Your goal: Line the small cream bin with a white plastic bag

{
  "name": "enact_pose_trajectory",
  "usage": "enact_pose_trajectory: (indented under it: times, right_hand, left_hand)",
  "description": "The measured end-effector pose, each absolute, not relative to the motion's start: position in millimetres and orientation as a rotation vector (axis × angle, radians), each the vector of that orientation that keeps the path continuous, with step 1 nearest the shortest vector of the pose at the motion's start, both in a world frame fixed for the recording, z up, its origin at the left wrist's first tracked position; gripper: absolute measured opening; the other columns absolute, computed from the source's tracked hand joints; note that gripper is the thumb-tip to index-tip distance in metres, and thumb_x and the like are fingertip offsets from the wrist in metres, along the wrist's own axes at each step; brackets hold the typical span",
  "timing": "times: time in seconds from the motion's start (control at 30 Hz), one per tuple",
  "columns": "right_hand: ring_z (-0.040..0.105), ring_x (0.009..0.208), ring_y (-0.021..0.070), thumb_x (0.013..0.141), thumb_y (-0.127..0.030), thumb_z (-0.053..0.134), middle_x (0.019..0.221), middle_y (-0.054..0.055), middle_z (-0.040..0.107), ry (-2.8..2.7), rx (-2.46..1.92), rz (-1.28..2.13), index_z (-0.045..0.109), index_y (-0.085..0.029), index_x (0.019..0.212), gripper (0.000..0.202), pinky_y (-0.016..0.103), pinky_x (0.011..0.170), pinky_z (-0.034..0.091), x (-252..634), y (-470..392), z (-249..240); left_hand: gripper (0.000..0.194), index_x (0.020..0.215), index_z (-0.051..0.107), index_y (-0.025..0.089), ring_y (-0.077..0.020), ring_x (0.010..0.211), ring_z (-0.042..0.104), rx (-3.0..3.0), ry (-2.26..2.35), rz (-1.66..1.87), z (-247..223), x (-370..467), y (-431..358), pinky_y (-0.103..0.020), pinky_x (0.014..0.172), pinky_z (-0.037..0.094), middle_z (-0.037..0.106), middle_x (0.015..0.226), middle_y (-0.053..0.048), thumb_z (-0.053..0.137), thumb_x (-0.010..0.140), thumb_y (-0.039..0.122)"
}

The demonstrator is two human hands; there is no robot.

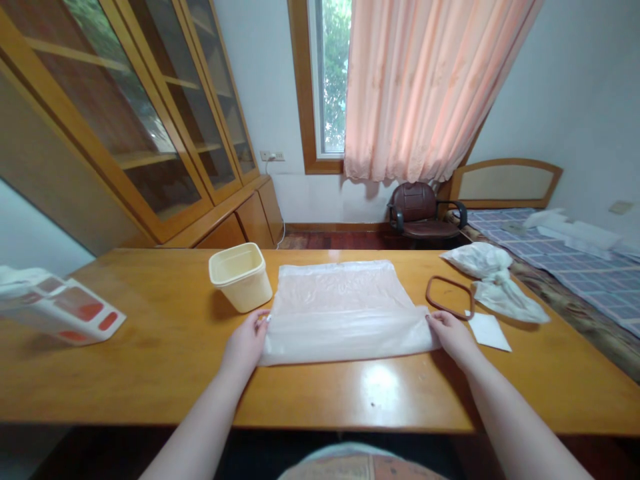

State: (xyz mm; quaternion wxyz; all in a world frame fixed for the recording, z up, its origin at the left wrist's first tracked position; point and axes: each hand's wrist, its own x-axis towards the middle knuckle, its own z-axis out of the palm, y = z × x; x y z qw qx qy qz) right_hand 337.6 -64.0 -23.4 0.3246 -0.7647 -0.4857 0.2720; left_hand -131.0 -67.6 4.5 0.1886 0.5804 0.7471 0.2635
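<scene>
Both hands, left [254, 333] and right [450, 332], pinch 1 white plastic bag [347, 333], fingers nearly closed; 1 yellow bin [241, 277], nothing visible inside, stands near the left.

The single view looks from the person's head, forward and steeply down over the near edge of the table [165, 373], close above the hands, reaching the window [334, 80] beyond.

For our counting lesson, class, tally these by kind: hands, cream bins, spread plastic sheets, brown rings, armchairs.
Hands: 2 (left hand, right hand)
Cream bin: 1
Spread plastic sheet: 1
Brown ring: 1
Armchair: 1
Total: 6
</scene>
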Motion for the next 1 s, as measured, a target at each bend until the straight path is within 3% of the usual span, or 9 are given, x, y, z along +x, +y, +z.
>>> enact_pose_trajectory:
  times: [0.17, 0.37, 0.53, 0.63, 0.73, 0.87, 1.0]
  right_hand:
    - [0.064, 0.076, 0.0214, 0.086, -0.036, 0.050, 0.081, 0.008, 0.070, -1.463, -2.220, 0.523, 0.062, -0.017, 0.091, 0.023, 0.028, 0.063, 0.040, 322.2, -60.3, -17.5]
    - [0.066, 0.082, 0.0246, 0.092, -0.042, 0.044, 0.086, 0.009, 0.071, -1.573, -2.289, 0.396, 0.061, -0.018, 0.105, 0.033, 0.031, 0.066, 0.043, 313.9, -70.9, -12.3]
    - [0.061, 0.107, 0.0300, 0.094, -0.035, 0.040, 0.116, 0.019, 0.065, -1.840, -2.035, -0.081, 0.060, -0.008, 0.116, 0.040, 0.040, 0.091, 0.044, 281.8, -75.1, 1.2]
    - [0.054, 0.120, 0.0259, 0.095, -0.033, 0.039, 0.129, 0.017, 0.059, -2.169, -1.665, 0.073, 0.058, -0.009, 0.124, 0.042, 0.039, 0.104, 0.038, 232.6, -76.0, 4.1]
    - [0.042, 0.134, 0.0229, 0.095, -0.035, 0.039, 0.146, 0.013, 0.045, -2.438, -1.416, 0.330, 0.047, -0.013, 0.138, 0.049, 0.041, 0.112, 0.030, 188.2, -77.0, -2.2]
    - [0.024, 0.144, 0.0259, 0.093, -0.049, 0.041, 0.154, 0.012, 0.029, -2.546, -1.484, 0.466, 0.035, -0.014, 0.146, 0.064, 0.050, 0.116, 0.017, 178.2, -75.1, -14.0]
    - [0.016, 0.145, 0.0304, 0.091, -0.063, 0.035, 0.158, 0.009, 0.017, -2.520, -1.684, 0.417, 0.025, -0.021, 0.151, 0.073, 0.058, 0.115, 0.009, 212.0, -69.6, -19.4]
  left_hand:
    - [0.037, 0.120, 0.059, 0.021, -0.0273, 0.095, 0.068, 1.775, 2.297, 0.325, 11.8, -125.4, -59.1, -0.033, 0.075, 0.049, 0.072, 0.106, -0.012, 0.037, 0.094, 0.034]
    - [0.042, 0.128, 0.054, 0.015, -0.0287, 0.100, 0.066, 1.896, 2.396, 0.213, 17.1, -118.8, -76.4, -0.039, 0.081, 0.051, 0.067, 0.118, -0.014, 0.036, 0.094, 0.031]
    - [0.041, 0.129, 0.056, 0.014, -0.0250, 0.122, 0.054, 2.345, 2.057, 0.267, 21.6, -83.8, -79.1, -0.039, 0.105, 0.040, 0.059, 0.133, -0.012, 0.040, 0.091, 0.022]
    - [0.048, 0.138, 0.047, 0.017, -0.0231, 0.138, 0.037, 2.509, 1.691, 0.174, 13.8, -45.4, -74.9, -0.043, 0.116, 0.027, 0.043, 0.148, -0.009, 0.040, 0.090, 0.018]
    - [0.059, 0.148, 0.032, 0.018, -0.0252, 0.145, 0.022, 2.541, 1.481, 0.071, 0.9, -14.1, -76.3, -0.048, 0.117, 0.022, 0.026, 0.156, -0.009, 0.044, 0.091, 0.029]
    - [0.066, 0.150, 0.027, 0.020, -0.0299, 0.146, 0.014, 2.497, 1.526, -0.046, -13.9, -13.1, -83.3, -0.056, 0.116, 0.017, 0.019, 0.158, -0.011, 0.046, 0.091, 0.044]
    - [0.066, 0.150, 0.025, 0.027, -0.0286, 0.147, 0.012, 2.482, 1.620, -0.060, -18.9, -50.6, -85.3, -0.056, 0.117, 0.012, 0.015, 0.158, -0.007, 0.043, 0.091, 0.050]
